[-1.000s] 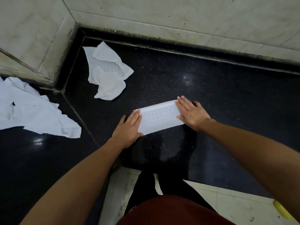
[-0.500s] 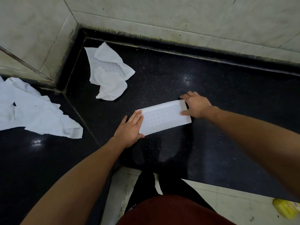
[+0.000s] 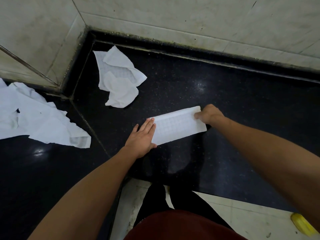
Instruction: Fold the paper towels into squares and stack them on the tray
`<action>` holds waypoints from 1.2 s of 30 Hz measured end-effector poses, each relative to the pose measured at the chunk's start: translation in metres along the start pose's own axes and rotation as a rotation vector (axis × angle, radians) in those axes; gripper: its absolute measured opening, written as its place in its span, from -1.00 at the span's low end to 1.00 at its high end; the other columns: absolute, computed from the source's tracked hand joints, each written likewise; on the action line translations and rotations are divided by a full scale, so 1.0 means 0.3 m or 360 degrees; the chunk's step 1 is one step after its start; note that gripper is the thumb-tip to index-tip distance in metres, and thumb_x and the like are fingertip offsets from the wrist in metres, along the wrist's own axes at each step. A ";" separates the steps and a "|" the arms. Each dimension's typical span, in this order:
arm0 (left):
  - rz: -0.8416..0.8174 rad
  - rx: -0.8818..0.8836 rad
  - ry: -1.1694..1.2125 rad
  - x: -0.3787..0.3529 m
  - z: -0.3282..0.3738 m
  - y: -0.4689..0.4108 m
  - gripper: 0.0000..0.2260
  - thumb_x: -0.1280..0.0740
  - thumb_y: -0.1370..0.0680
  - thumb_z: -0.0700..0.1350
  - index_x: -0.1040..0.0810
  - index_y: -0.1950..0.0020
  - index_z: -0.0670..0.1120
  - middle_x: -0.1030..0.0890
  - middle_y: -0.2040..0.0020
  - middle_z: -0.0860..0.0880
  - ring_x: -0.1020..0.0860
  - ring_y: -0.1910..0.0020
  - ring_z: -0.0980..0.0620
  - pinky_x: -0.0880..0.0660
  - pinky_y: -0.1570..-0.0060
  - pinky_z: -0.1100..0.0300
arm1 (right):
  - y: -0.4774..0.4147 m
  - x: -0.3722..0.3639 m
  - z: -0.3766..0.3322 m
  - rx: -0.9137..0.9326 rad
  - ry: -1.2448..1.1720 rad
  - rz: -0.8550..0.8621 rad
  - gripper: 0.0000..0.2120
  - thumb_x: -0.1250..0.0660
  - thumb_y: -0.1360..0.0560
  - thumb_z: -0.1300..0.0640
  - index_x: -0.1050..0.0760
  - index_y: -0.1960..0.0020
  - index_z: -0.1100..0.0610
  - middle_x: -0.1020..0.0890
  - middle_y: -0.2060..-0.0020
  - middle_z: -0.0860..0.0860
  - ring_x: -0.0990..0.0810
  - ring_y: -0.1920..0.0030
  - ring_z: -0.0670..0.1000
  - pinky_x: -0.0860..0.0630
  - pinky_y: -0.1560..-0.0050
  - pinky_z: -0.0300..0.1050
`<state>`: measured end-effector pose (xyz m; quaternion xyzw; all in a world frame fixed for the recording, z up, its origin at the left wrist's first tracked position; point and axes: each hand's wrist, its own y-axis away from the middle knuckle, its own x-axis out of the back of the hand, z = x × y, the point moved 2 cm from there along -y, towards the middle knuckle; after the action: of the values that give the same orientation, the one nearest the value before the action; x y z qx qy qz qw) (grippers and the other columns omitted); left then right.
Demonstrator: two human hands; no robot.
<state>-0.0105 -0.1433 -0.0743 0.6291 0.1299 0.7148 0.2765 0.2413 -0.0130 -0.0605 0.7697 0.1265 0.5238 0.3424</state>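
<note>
A white paper towel (image 3: 178, 126), folded into a long strip, lies on the black stone counter (image 3: 233, 104). My left hand (image 3: 142, 137) lies flat with straight fingers pressing the strip's left end. My right hand (image 3: 208, 114) has curled fingers and pinches the strip's right end, thumb on top. A crumpled paper towel (image 3: 119, 78) lies farther back to the left. More unfolded towels (image 3: 39, 118) are spread on the counter at the far left. No tray is in view.
Pale tiled walls (image 3: 173, 18) meet in a corner behind the counter. The counter's front edge runs just above my legs. A yellow object (image 3: 302, 224) lies on the light floor at the lower right.
My right hand went from lying flat on the strip's right end to curling and pinching that end. My left hand stayed pressed on the left end.
</note>
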 end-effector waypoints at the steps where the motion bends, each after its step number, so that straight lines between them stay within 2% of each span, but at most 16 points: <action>1: 0.0001 0.0000 0.0008 0.001 0.000 -0.001 -0.25 -0.22 -0.58 0.14 0.12 -0.57 -0.13 0.26 -0.57 -0.02 0.28 -0.53 0.06 0.09 -0.52 -0.07 | 0.006 0.001 0.001 -0.0004 -0.0118 0.0040 -0.72 -0.36 -0.43 -0.03 -0.47 0.04 0.17 -0.57 0.13 0.07 -0.57 0.12 0.10 -0.49 0.20 -0.08; 4: -0.0010 -0.0009 0.0009 0.006 0.000 0.000 -0.26 -0.22 -0.58 0.13 0.11 -0.57 -0.13 0.26 -0.57 -0.03 0.27 -0.53 0.06 0.08 -0.52 -0.07 | 0.032 -0.010 0.004 -0.0003 -0.0702 0.0026 -0.82 -0.37 -0.46 0.08 -0.50 0.11 0.21 -0.59 0.17 0.09 -0.58 0.18 0.08 -0.53 0.17 -0.04; 6: 0.0020 -0.0020 0.0025 0.016 0.001 0.004 -0.28 -0.24 -0.57 0.12 0.05 -0.57 -0.13 0.21 -0.58 -0.04 0.24 -0.54 0.04 0.07 -0.52 -0.04 | 0.060 -0.011 0.005 -0.0077 -0.1096 -0.0080 -0.88 -0.40 -0.45 0.21 -0.50 0.07 0.22 -0.61 0.16 0.11 -0.61 0.16 0.10 -0.58 0.16 -0.03; 7: 0.0053 -0.0024 0.0046 0.021 0.001 0.007 -0.30 -0.25 -0.57 0.11 0.00 -0.56 -0.13 0.16 -0.58 -0.06 0.20 -0.55 0.03 0.06 -0.52 -0.02 | 0.070 -0.008 0.006 -0.0120 -0.1226 -0.0140 -0.84 -0.42 -0.43 0.27 -0.51 0.02 0.23 -0.61 0.17 0.11 -0.62 0.15 0.10 -0.59 0.20 -0.04; 10: 0.0220 0.0017 0.0146 0.034 -0.010 0.031 -0.39 -0.26 -0.57 0.10 -0.13 -0.53 -0.10 -0.05 -0.56 -0.08 0.03 -0.55 -0.03 -0.05 -0.48 0.04 | 0.090 0.010 -0.003 -0.0261 -0.1428 -0.0256 -0.77 -0.43 -0.39 0.38 -0.53 -0.03 0.27 -0.62 0.17 0.11 -0.62 0.18 0.07 -0.53 0.36 -0.12; 13: 0.0355 0.0117 0.0219 0.035 -0.050 0.072 -0.46 -0.26 -0.57 0.10 -0.24 -0.49 -0.06 -0.24 -0.48 -0.06 -0.20 -0.46 -0.05 -0.20 -0.39 0.06 | 0.114 0.025 -0.035 -0.0306 -0.1544 -0.0337 -0.78 -0.41 -0.38 0.41 -0.54 -0.01 0.26 -0.63 0.04 0.14 -0.62 0.16 0.06 -0.51 0.38 -0.13; 15: 0.0394 0.0189 0.0266 0.030 -0.086 0.099 -0.50 -0.26 -0.57 0.09 -0.29 -0.46 -0.05 -0.33 -0.41 -0.05 -0.30 -0.37 -0.04 -0.27 -0.33 0.07 | 0.141 0.015 -0.079 -0.0211 -0.1478 -0.0395 -0.71 -0.44 -0.37 0.38 -0.56 -0.08 0.28 -0.65 -0.02 0.16 -0.64 0.11 0.08 -0.53 0.35 -0.14; 17: 0.0392 0.0252 0.0311 0.019 -0.119 0.125 -0.53 -0.27 -0.57 0.07 -0.34 -0.43 -0.05 -0.40 -0.34 -0.05 -0.36 -0.30 -0.05 -0.32 -0.28 0.07 | 0.179 -0.018 -0.145 -0.0015 -0.1253 -0.0381 -0.72 -0.46 -0.38 0.35 -0.55 -0.08 0.27 -0.65 0.04 0.18 -0.65 0.12 0.09 -0.56 0.34 -0.14; 20: 0.0379 0.0327 0.0381 -0.002 -0.159 0.165 -0.59 -0.30 -0.56 0.04 -0.41 -0.36 -0.06 -0.46 -0.25 -0.06 -0.41 -0.23 -0.06 -0.37 -0.20 0.06 | 0.240 -0.114 -0.248 0.0274 -0.0846 -0.0339 -0.81 -0.47 -0.37 0.31 -0.53 0.06 0.19 -0.61 0.12 0.13 -0.63 0.16 0.07 -0.57 0.37 -0.14; 23: 0.0381 0.0379 0.0424 -0.017 -0.178 0.198 -0.62 -0.31 -0.55 0.03 -0.44 -0.33 -0.06 -0.47 -0.22 -0.06 -0.42 -0.21 -0.05 -0.38 -0.18 0.07 | 0.264 -0.218 -0.313 0.0388 -0.0530 -0.0298 -0.85 -0.45 -0.38 0.29 -0.51 0.20 0.12 -0.59 0.17 0.08 -0.64 0.20 0.07 -0.63 0.28 -0.04; 26: 0.0402 0.0391 0.0447 -0.028 -0.187 0.225 -0.63 -0.31 -0.55 0.02 -0.45 -0.32 -0.07 -0.48 -0.20 -0.05 -0.43 -0.19 -0.05 -0.40 -0.17 0.07 | 0.267 -0.295 -0.350 0.0454 -0.0241 -0.0230 -0.89 -0.40 -0.38 0.23 -0.55 0.10 0.20 -0.64 0.15 0.11 -0.67 0.17 0.13 -0.64 0.11 0.04; 28: 0.0418 0.0392 0.0469 -0.033 -0.192 0.240 -0.63 -0.32 -0.55 0.01 -0.46 -0.32 -0.07 -0.48 -0.19 -0.06 -0.43 -0.19 -0.05 -0.41 -0.16 0.06 | 0.266 -0.330 -0.367 0.0479 -0.0072 -0.0176 -0.84 -0.38 -0.36 0.20 -0.54 0.07 0.20 -0.65 0.16 0.11 -0.66 0.13 0.14 -0.59 0.17 -0.07; 30: 0.0431 0.0390 0.0479 -0.037 -0.195 0.247 -0.64 -0.33 -0.54 0.00 -0.47 -0.31 -0.08 -0.48 -0.19 -0.07 -0.43 -0.18 -0.07 -0.42 -0.15 0.05 | 0.268 -0.353 -0.371 0.0476 0.0062 -0.0149 -0.82 -0.40 -0.38 0.17 -0.49 0.04 0.17 -0.62 0.13 0.09 -0.63 0.05 0.13 -0.44 0.22 -0.15; 32: 0.0439 0.0387 0.0482 -0.038 -0.201 0.245 -0.64 -0.33 -0.54 0.00 -0.47 -0.30 -0.08 -0.48 -0.18 -0.07 -0.43 -0.18 -0.07 -0.41 -0.15 0.06 | 0.271 -0.371 -0.372 0.0481 0.0129 -0.0146 -0.72 -0.45 -0.40 0.12 -0.45 -0.03 0.16 -0.60 0.04 0.10 -0.59 -0.05 0.13 -0.39 0.17 -0.15; 34: 0.0456 0.0377 0.0489 -0.035 -0.202 0.236 -0.65 -0.33 -0.54 0.00 -0.47 -0.30 -0.08 -0.47 -0.19 -0.07 -0.43 -0.18 -0.07 -0.41 -0.15 0.06 | 0.277 -0.381 -0.368 0.0509 0.0141 -0.0171 -0.56 -0.49 -0.40 0.05 -0.44 -0.18 0.17 -0.58 -0.05 0.10 -0.56 -0.11 0.12 -0.43 0.06 -0.13; 36: 0.0494 0.0368 0.0513 -0.024 -0.194 0.223 -0.65 -0.32 -0.55 -0.01 -0.47 -0.30 -0.09 -0.47 -0.20 -0.06 -0.42 -0.18 -0.05 -0.41 -0.14 0.08 | 0.279 -0.383 -0.358 0.0541 0.0077 -0.0238 -0.49 -0.51 -0.38 0.00 -0.43 -0.23 0.15 -0.58 -0.06 0.07 -0.56 -0.11 0.10 -0.48 -0.01 -0.11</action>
<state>-0.0820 -0.1924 -0.0548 0.5470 0.1551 0.8201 0.0653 0.0834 -0.0955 -0.0647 0.7921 0.2782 0.4863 0.2422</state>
